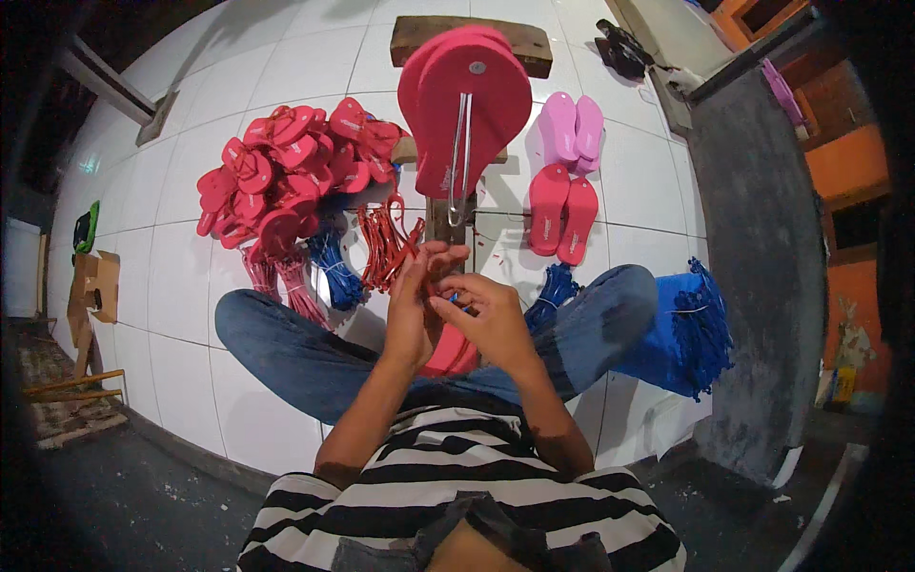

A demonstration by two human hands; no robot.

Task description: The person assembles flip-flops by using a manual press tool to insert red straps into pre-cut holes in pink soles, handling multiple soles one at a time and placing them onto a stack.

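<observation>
A red flip-flop sole (451,354) stands tilted between my two hands, just above my lap. My left hand (412,307) wraps its left side, fingers pointing away from me. From the right, my right hand (494,316) is closed at the sole, thumb and fingers pinched together. A small bit of blue shows by those fingertips, too small and covered to name. Beyond my hands, a stack of red soles (429,91) rests on a wooden stand (408,40). A long metal hooked tool (461,153) lies over that stack.
A heap of red flip-flops (286,167) lies at left. Near my knees are bundles of pink straps (295,291), blue straps (335,262) and red straps (383,243). Pink soles (570,129) and red soles (562,214) lie at right, with a large blue strap bundle (701,329).
</observation>
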